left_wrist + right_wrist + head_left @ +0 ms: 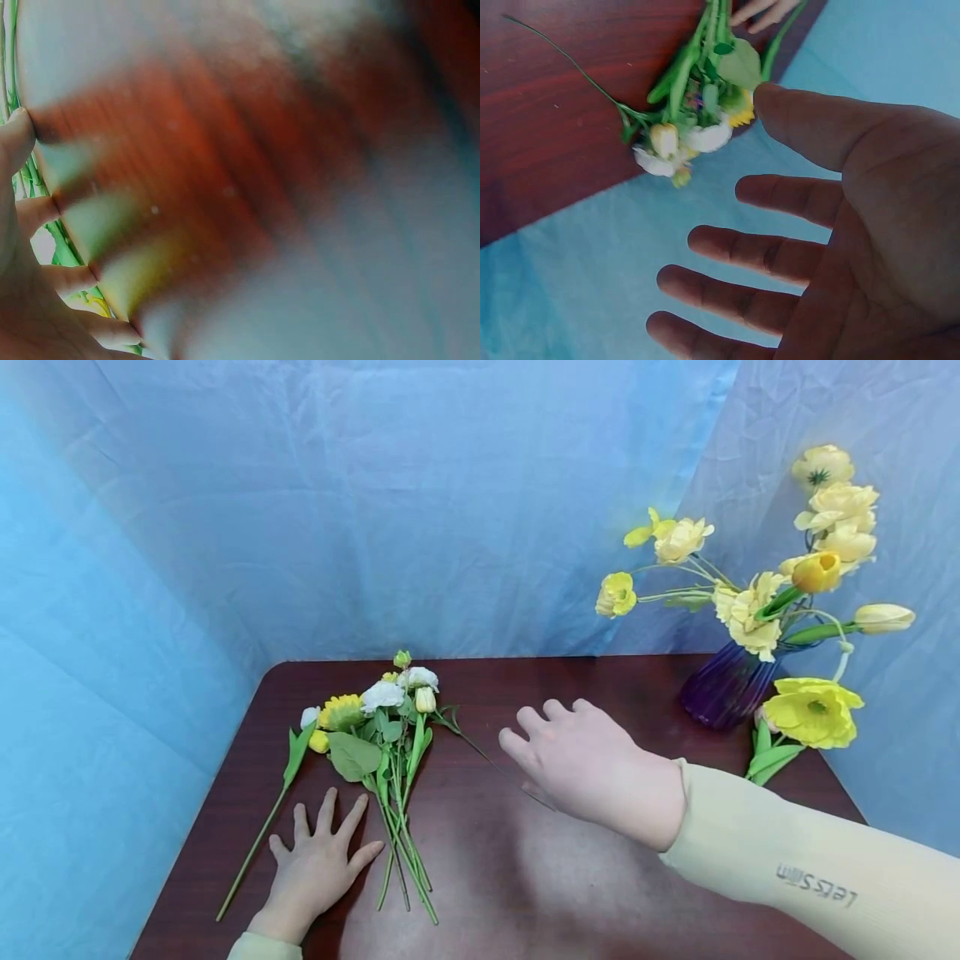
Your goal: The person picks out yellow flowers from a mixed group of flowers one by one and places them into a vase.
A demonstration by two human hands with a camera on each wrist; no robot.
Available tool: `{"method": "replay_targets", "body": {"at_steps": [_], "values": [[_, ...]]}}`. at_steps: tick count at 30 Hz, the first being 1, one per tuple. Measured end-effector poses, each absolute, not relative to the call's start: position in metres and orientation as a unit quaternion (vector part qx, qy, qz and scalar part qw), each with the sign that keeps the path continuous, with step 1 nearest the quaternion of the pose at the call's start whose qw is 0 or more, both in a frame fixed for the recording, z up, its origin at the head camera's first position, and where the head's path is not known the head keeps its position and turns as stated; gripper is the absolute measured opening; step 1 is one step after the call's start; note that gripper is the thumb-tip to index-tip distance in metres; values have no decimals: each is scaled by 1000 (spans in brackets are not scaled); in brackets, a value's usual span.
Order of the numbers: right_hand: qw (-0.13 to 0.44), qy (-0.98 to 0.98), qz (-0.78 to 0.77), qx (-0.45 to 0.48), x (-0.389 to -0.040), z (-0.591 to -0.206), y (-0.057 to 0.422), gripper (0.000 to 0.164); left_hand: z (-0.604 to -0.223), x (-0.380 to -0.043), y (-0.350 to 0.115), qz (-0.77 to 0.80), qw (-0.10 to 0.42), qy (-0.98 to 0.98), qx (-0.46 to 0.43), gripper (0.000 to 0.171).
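My left hand (318, 867) rests on the table with its fingers spread, between a single long-stemmed flower (274, 814) on its left and a bunch of flowers (390, 735) on its right. White blooms, a yellow sunflower (342, 712) and a pale tulip (425, 699) top the bunch, stems toward me. Over the middle of the table is my right hand (581, 760), holding nothing; its fingers stand apart in the right wrist view. A thin green stem (562, 56) lies beside the bunch, partly behind the right hand in the head view.
A purple ribbed vase (727, 687) with yellow and cream flowers (750, 610) stands at the back right of the dark red table (480, 893). Beside it, a large yellow bloom (816, 712) hangs low above green leaves (772, 760). Blue cloth (450, 510) hangs behind.
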State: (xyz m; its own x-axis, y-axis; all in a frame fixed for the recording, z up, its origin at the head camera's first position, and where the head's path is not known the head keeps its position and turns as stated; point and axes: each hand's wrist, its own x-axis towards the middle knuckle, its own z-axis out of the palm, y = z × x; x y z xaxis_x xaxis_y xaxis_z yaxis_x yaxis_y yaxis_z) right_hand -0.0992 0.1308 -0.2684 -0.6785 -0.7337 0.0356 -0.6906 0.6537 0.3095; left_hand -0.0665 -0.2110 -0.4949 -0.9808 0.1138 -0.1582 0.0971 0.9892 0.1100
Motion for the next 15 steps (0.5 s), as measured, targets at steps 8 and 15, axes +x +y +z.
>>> {"method": "replay_targets", "body": {"at_steps": [8,15], "values": [[115,-887,-129,428,-108,-290,138,39,-493,-66,-210,54,72,994,58,72],[99,-884,-136,437,-123,-314,141,37,-493,-66,-210,48,75,994,58,72]]}}
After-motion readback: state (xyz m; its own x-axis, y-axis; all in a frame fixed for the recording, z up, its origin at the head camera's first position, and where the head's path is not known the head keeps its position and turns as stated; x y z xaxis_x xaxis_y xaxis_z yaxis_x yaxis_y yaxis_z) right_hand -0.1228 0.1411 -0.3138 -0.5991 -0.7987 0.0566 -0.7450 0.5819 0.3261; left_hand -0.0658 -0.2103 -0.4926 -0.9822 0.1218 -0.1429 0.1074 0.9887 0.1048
